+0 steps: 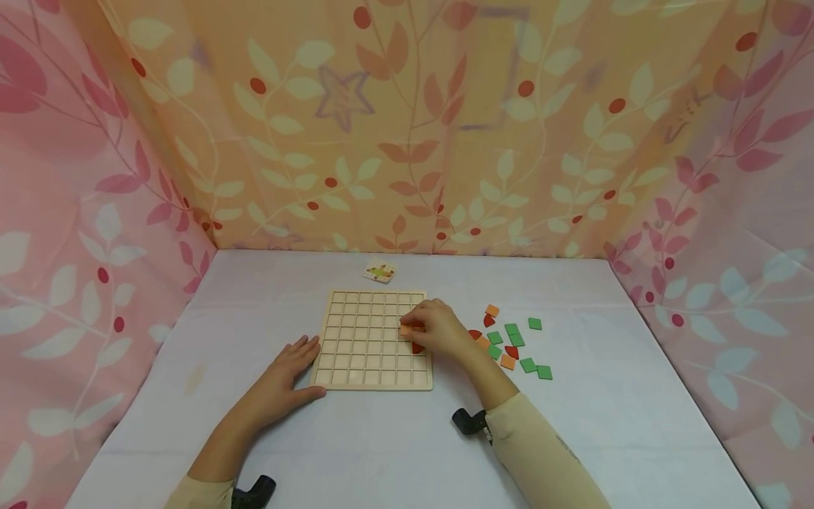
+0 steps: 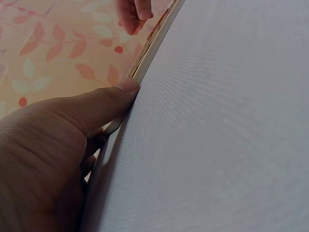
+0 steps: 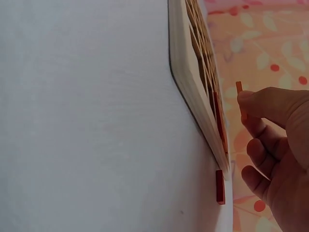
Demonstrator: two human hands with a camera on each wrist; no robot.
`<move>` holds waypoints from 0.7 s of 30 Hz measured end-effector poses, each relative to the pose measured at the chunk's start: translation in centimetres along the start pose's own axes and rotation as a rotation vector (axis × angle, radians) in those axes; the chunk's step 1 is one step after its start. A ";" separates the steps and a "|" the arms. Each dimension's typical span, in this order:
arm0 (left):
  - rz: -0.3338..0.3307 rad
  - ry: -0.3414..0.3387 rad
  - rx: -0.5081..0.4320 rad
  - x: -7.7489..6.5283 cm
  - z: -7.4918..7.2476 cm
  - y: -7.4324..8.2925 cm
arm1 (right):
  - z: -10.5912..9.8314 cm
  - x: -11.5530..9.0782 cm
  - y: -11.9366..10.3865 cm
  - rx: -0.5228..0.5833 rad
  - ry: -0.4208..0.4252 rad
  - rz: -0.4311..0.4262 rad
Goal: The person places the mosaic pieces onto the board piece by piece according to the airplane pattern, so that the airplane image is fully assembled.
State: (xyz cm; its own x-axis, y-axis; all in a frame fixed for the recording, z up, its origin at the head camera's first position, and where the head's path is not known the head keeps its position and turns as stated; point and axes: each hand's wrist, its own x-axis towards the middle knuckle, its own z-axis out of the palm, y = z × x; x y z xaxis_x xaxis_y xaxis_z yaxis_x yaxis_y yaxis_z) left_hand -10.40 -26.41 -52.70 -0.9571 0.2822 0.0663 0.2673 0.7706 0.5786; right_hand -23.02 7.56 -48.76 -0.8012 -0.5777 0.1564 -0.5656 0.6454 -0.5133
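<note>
A wooden grid board (image 1: 365,358) with square cells lies flat on the white table. My left hand (image 1: 286,378) rests at its near left corner, fingers fairly straight along the side; in the left wrist view the thumb (image 2: 108,104) touches the rim. Over the board's right side, my right hand (image 1: 440,329) pinches a small orange square tile (image 1: 405,329) between thumb and fingers. The right wrist view shows this tile (image 3: 239,88) edge-on, above the board. A red piece (image 1: 417,348) sits in the grid's right column, partly hidden by the right hand.
Right of the board lie loose green tiles (image 1: 535,324), orange tiles (image 1: 507,362) and red pieces (image 1: 511,351). A small printed pattern card (image 1: 379,272) is behind the board. Patterned cloth walls (image 1: 407,141) enclose the table's back and sides.
</note>
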 end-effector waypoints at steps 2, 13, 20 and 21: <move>0.001 0.001 0.002 0.0 0.0 0.0 | 0.1 0.1 0.0 -0.002 -0.004 0.000; 0.001 -0.001 0.003 0.0 0.0 -0.1 | 0.5 0.5 -0.2 -0.042 -0.046 0.018; 0.003 -0.004 -0.004 0.1 0.1 -0.2 | 0.7 0.6 -0.2 -0.057 -0.080 0.046; 0.005 -0.005 -0.003 0.1 0.1 -0.2 | 0.7 0.6 -0.1 -0.059 -0.085 0.051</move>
State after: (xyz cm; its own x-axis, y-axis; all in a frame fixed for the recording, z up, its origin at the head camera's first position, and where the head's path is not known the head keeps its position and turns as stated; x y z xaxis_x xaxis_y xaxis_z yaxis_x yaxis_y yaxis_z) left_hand -10.50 -26.52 -52.91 -0.9553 0.2883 0.0652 0.2712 0.7674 0.5810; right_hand -23.29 6.77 -49.21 -0.8114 -0.5816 0.0578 -0.5367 0.7023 -0.4676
